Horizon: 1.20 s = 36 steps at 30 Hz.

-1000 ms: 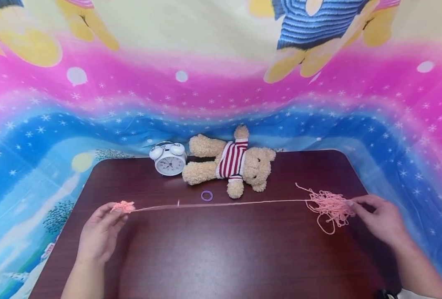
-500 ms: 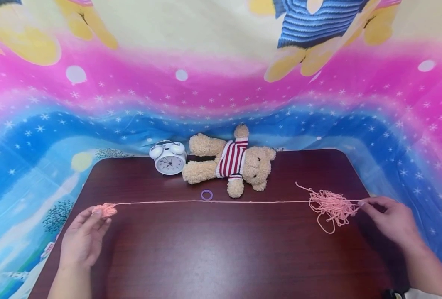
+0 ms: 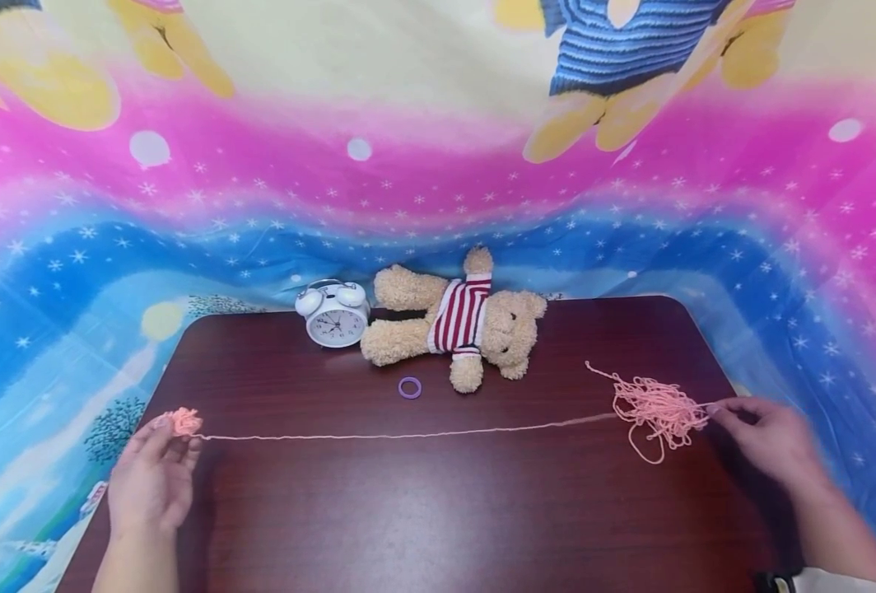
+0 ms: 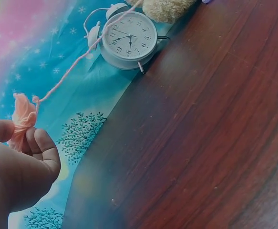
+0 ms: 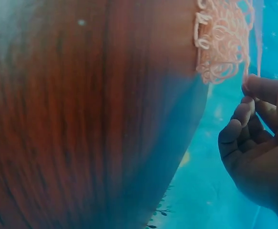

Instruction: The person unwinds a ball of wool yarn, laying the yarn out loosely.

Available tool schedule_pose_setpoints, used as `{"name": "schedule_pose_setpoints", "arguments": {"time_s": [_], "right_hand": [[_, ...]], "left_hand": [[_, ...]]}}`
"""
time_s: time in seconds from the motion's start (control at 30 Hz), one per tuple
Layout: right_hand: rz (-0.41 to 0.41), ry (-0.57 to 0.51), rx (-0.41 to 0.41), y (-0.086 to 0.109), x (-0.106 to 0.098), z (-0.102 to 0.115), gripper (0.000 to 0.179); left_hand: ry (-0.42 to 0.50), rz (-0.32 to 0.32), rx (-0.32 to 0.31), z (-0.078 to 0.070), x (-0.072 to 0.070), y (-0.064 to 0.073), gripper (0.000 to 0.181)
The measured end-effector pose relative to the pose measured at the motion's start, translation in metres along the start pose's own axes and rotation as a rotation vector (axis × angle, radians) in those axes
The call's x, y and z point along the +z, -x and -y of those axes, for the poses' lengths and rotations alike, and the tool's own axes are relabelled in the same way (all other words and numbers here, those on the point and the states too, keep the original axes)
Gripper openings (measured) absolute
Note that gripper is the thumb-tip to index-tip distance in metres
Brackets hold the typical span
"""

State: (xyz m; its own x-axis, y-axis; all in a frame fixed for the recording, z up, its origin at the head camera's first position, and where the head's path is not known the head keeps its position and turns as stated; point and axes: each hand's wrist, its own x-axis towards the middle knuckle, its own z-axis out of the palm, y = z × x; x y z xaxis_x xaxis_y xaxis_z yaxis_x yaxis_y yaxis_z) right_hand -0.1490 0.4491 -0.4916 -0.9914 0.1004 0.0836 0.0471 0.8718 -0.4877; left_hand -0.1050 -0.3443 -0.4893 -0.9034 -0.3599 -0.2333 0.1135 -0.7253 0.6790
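Observation:
My left hand [image 3: 152,478] pinches a small wound bundle of peach-pink yarn [image 3: 185,422] near the table's left edge. In the left wrist view, thumb and fingers grip the lower part of that bundle [image 4: 24,117]. One strand of yarn [image 3: 379,436] runs from it across the table to a loose tangled heap of the same yarn [image 3: 656,408] on the right. Beside the heap, my right hand [image 3: 767,436] pinches a strand between thumb and forefinger. The right wrist view shows the heap [image 5: 222,43] at the table edge, just beyond the right fingertips.
A white twin-bell alarm clock [image 3: 337,315] stands at the back of the dark brown table [image 3: 438,527]. Next to it lies a teddy bear [image 3: 456,325] in a red-striped shirt. A purple ring [image 3: 410,388] lies in front of the bear. A printed cloth [image 3: 423,198] hangs behind.
The left hand with the wound bundle has moved left. The strand was pulled straight half a second ago and now sags nearer the front. The right hand shifted slightly right.

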Motion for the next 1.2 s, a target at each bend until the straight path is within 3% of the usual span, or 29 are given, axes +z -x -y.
{"name": "schedule_pose_setpoints", "arguments": {"time_s": [0.17,0.33,0.57,0.9,1.2], "right_hand": [[0.016,-0.001,-0.023,-0.001,0.007,-0.003,0.030],[0.060,0.015,-0.040,-0.004,0.011,-0.006,0.029],[0.139,0.030,-0.023,-0.002,0.011,-0.011,0.032],[0.126,-0.007,-0.013,0.001,0.005,-0.022,0.031],[0.058,0.017,-0.033,0.001,0.006,-0.001,0.031]], "left_hand": [[-0.018,0.059,0.002,0.006,0.001,-0.001,0.010],[-0.073,0.073,0.013,0.013,0.005,0.001,0.010],[-0.205,0.102,0.011,0.025,0.015,0.004,0.010],[-0.297,0.101,-0.010,0.033,0.024,0.007,0.012],[-0.341,0.117,-0.012,0.040,0.028,0.007,0.011]]}}
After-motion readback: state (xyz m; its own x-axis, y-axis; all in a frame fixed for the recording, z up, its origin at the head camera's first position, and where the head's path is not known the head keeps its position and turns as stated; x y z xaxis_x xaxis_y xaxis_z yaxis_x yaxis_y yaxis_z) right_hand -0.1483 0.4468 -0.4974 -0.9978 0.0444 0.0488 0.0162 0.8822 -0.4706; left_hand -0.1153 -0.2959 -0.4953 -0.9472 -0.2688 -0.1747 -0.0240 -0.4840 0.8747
